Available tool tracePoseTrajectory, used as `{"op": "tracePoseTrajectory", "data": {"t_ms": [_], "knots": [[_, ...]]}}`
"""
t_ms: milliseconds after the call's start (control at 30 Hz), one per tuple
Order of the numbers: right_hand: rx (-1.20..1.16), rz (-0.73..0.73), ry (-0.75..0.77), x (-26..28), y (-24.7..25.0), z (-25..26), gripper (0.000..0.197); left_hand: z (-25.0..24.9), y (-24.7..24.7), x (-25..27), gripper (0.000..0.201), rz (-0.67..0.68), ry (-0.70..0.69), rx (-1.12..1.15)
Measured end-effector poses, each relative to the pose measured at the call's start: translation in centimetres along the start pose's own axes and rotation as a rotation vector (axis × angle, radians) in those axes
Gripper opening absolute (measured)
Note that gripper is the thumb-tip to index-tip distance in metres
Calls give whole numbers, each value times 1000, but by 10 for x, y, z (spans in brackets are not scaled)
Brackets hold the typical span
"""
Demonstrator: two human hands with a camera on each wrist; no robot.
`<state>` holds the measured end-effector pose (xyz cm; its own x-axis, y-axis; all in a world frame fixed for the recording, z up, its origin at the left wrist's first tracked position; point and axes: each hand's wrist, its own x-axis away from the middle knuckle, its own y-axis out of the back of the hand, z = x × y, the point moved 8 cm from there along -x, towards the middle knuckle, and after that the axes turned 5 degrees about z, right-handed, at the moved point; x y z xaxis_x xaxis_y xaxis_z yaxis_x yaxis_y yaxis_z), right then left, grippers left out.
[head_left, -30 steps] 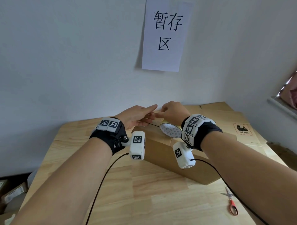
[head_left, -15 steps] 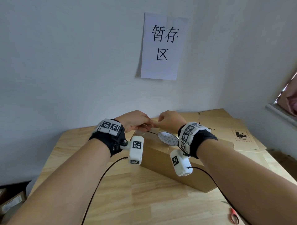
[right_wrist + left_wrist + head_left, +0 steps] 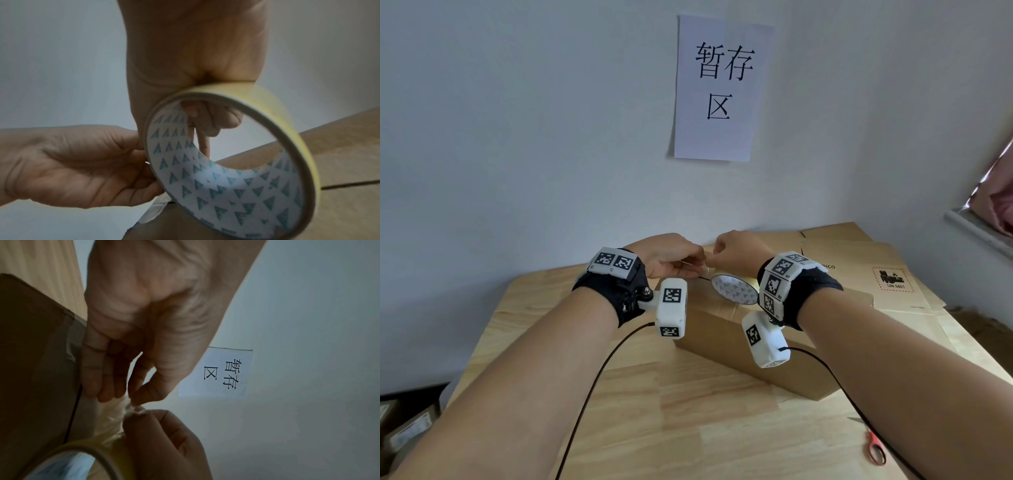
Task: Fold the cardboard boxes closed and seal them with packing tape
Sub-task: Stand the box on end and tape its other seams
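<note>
Both hands point(image 3: 705, 262) — pinched tape strip point(image 3: 131, 408)

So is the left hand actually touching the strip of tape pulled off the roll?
Touching. The left wrist view shows the left hand pinching the crumpled tape strip between thumb and fingers, just above the tape roll.

The head view is bright and clear, with soft daylight on the wall point(image 3: 517, 137) and the wooden table point(image 3: 688, 411). Lines bend near the edges, and the arms look stretched. Both wrist views are dim and grainy. There the hands look dark against the pale wall. The tape roll point(image 3: 236, 162) is close and blurry, and the paper sign point(image 3: 222, 373) looks soft.
</note>
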<state>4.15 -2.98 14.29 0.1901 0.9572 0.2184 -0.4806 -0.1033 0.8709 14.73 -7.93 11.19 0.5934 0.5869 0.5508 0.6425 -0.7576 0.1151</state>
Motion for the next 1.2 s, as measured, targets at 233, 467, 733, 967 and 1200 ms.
{"op": "tracePoseTrajectory", "data": {"t_ms": [233,467,733,967,1200], "knots": [[41,7,2,3,1,3,41,-6,3,4,6,109,-28,-31],[31,24,-2,2,-1,3,28,-12,13,7,13,200,-73,-85],[-24,14,12,-2,-2,-3,38,-9,15,3,11,169,-147,41],[-18,35,0,2,-2,0,54,-8,12,5,20,166,-168,-47],[21,22,18,2,-1,4,38,-10,16,9,29,129,-148,-92]]}}
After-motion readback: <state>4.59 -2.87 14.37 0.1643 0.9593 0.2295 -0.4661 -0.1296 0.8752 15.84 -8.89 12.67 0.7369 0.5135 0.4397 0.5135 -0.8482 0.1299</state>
